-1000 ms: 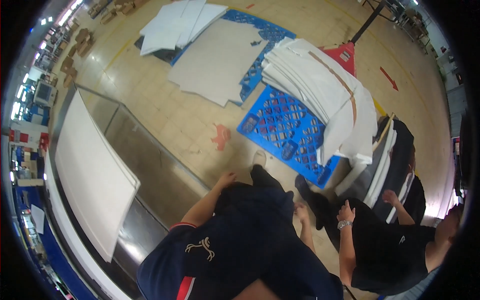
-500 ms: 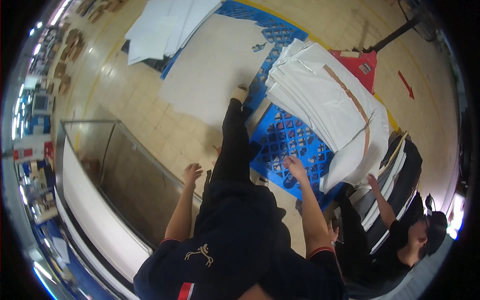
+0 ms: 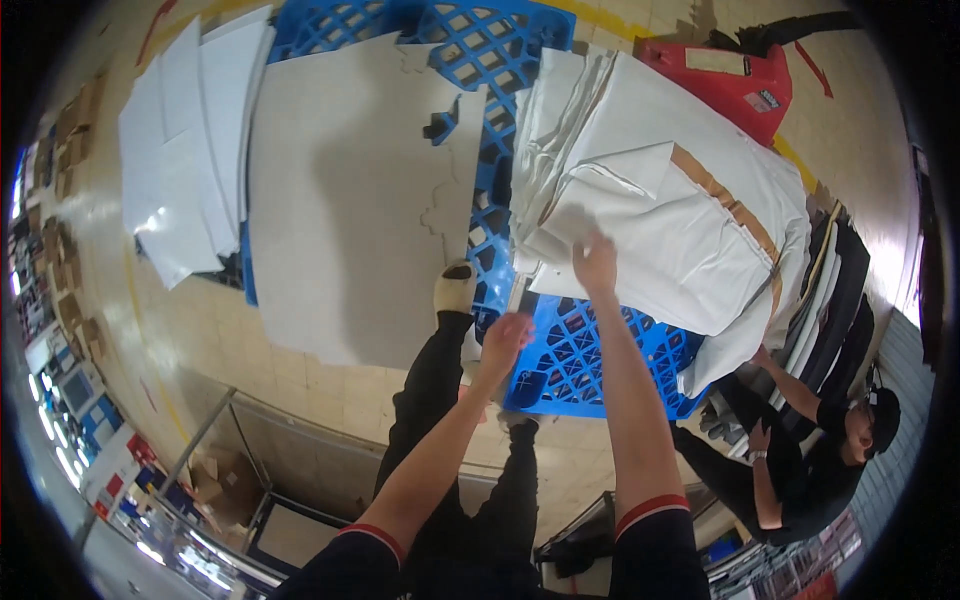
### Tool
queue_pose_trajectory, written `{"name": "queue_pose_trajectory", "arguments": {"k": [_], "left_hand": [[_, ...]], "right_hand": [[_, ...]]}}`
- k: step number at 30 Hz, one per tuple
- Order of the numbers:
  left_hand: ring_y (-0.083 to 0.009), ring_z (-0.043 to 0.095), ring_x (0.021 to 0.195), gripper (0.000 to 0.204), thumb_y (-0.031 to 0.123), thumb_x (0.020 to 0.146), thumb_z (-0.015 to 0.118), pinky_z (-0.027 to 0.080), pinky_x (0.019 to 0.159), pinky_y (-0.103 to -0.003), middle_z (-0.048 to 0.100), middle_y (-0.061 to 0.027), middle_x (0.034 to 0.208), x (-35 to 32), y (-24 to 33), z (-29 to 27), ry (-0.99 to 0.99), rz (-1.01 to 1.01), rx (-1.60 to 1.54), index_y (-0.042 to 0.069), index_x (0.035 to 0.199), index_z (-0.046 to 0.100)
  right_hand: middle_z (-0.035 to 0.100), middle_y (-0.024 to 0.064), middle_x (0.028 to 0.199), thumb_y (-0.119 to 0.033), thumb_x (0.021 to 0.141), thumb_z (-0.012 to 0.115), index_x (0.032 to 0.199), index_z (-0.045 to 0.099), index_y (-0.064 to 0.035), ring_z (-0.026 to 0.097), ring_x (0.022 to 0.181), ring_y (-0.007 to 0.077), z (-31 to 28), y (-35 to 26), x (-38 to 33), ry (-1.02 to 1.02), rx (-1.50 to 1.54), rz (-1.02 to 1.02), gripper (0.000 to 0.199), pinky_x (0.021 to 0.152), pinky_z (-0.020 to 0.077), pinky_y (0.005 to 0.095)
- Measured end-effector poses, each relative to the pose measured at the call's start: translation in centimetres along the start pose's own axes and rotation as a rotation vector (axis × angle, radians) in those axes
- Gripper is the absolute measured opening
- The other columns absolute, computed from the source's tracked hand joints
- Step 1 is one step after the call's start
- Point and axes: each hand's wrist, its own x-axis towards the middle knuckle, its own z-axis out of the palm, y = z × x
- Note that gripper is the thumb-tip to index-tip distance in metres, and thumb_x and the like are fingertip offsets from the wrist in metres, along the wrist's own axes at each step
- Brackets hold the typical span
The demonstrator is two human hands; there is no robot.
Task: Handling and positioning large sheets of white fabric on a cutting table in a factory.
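- Centrally, white stack (image 3: 680,240) of folded sheets, the landmark for all places below; layered edges at its left end, 1 brown strip (image 3: 725,203) across its upper face.
- Right hand (image 3: 597,262): over the near left part of the white stack, blurred; whether the fingers are apart or together, and whether they touch the sheets, cannot be told.
- Left hand (image 3: 508,342): just off the near left corner of the white stack; finger state cannot be told.
- Near blue pallet (image 3: 575,350): beneath the white stack, its lattice showing along the near side.
- Grey sheet (image 3: 300,180): flat, left of the white stack, on a 2nd blue pallet (image 3: 552,30).
- White panels (image 3: 190,130): overlapping, farther left of the white stack, past the grey sheet.
- Red pallet jack (image 3: 725,92): just beyond the far side of the white stack.
- Co-worker (image 3: 815,480) in black: right of the white stack, 1 hand near its near right corner.
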Motion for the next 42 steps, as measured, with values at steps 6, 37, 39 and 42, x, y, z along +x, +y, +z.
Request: {"name": "queue_pose_trajectory", "arguments": {"k": [6,37,39,42], "left_hand": [[-0.0204,0.064,0.075,0.021,0.023,0.088,0.053,0.049,0.066,-0.028,0.065,-0.0126,0.084,2.5,4.4,1.8,-0.034,0.118,0.507,0.004,0.094,0.058],[-0.0094,0.058,0.066,0.021,0.023,0.088,0.052,0.044,0.058,-0.020,0.062,-0.0043,0.082,-7.7,7.1,6.2,-0.518,0.059,0.892,0.004,0.095,0.057],[-0.0094,0.058,0.063,0.022,0.027,0.086,0.054,0.044,0.057,-0.020,0.062,-0.0033,0.079,-2.2,6.7,6.6,-0.377,-0.008,0.925,0.006,0.092,0.057],[-0.0172,0.061,0.067,0.024,0.028,0.083,0.056,0.047,0.059,-0.026,0.063,-0.0058,0.079,11.8,12.5,2.9,-0.015,0.344,1.344,0.006,0.092,0.057]], "right_hand": [[0.021,0.0139,0.141,-0.013,0.075,0.058,0.129,0.039,-0.0274,0.024,0.127,0.0392,-2.3,-2.5,11.3,-0.043,-0.451,0.028,0.059,0.097,0.0274,0.0599],[0.065,0.0106,0.080,-0.022,0.081,0.055,0.086,0.062,-0.0023,0.063,0.072,0.0199,8.3,16.2,-72.6,-0.149,0.495,0.986,0.021,0.068,0.0484,0.0324],[0.062,0.0121,0.074,-0.017,0.077,0.055,0.082,0.061,-0.0045,0.060,0.064,0.0264,10.9,14.2,-75.8,-0.148,0.358,0.596,0.015,0.061,0.0472,0.0363],[0.058,0.0133,0.071,-0.014,0.073,0.060,0.076,0.060,-0.0058,0.059,0.068,0.0265,9.2,1.8,-68.7,-0.211,1.422,1.569,0.009,0.058,0.0458,0.0404]]}}
